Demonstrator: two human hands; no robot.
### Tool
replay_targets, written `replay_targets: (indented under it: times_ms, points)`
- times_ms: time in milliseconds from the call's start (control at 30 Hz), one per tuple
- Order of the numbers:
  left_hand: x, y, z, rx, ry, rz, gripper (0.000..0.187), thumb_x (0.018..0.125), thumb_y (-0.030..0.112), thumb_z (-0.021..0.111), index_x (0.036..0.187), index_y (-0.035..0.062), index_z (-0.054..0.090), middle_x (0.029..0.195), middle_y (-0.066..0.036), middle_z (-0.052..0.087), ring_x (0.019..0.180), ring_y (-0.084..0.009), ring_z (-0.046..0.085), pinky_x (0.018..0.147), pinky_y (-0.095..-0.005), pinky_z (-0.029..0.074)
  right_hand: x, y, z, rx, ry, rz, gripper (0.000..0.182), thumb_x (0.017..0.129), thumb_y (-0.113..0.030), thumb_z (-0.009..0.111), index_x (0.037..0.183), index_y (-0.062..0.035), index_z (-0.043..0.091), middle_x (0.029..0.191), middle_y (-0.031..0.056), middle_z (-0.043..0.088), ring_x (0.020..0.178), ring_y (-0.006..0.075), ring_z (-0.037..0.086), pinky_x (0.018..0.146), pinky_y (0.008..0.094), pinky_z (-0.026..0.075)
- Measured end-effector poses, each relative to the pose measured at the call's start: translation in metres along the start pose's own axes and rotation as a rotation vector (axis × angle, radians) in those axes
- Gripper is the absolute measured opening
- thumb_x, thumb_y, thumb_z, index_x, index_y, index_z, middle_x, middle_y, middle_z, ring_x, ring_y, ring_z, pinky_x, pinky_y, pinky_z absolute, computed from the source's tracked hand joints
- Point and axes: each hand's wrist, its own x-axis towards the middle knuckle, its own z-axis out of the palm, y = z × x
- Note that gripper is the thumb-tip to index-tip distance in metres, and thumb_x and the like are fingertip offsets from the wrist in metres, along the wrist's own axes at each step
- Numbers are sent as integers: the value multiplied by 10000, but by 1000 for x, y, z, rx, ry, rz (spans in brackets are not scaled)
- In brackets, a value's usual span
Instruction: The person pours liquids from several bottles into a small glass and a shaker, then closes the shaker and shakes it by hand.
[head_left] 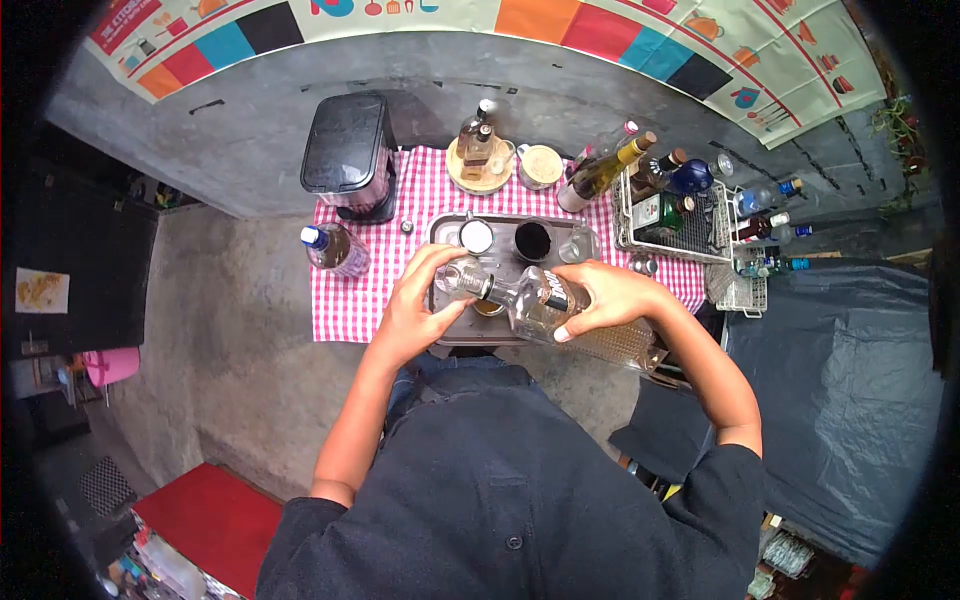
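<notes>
My left hand is closed around a small clear glass above the tray's front left part. My right hand grips a clear glass bottle with a dark label. The bottle lies nearly level, its neck pointing left at the glass mouth. Whether liquid is flowing, I cannot make out. Beneath them on the brown tray is a cup with brown contents, partly hidden. Behind stand a mug with white contents, a cup with dark contents and a clear glass.
A black-lidded bin and a blue-capped bottle stand at the left. Bottles on a round wooden board sit at the back beside a mug. At the right, a wire basket holds several bottles on the checked cloth.
</notes>
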Motion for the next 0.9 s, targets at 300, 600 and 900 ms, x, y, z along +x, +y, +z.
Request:
replay_targets:
  times_ms: [300, 600, 900]
  points:
    - [-9, 9, 12, 29, 29, -30, 544, 716, 28, 748, 1229, 47, 570, 1220, -130, 559, 1179, -292, 533, 1015, -382, 410, -5, 3, -1, -25, -57, 17, 790, 722, -493, 765, 1175, 117, 545, 1045, 255, 671, 962, 331, 660, 862, 390, 496]
    - [-10, 4, 21, 94, 31, -1, 530, 724, 42, 741, 1223, 41, 565, 1225, -141, 555, 1207, -312, 511, 1038, -406, 396, -9, 9, 1, 48, -59, -3, 853, 720, -511, 772, 1247, 101, 500, 1020, 237, 665, 923, 309, 653, 807, 391, 503]
    - [-6, 3, 24, 100, 28, -9, 512, 732, 41, 738, 1213, 35, 564, 1213, -145, 558, 1201, -319, 511, 1038, -412, 394, -7, 12, -3, 35, -80, 24, 846, 733, -495, 766, 1261, 105, 488, 1061, 251, 657, 973, 329, 648, 842, 393, 497]
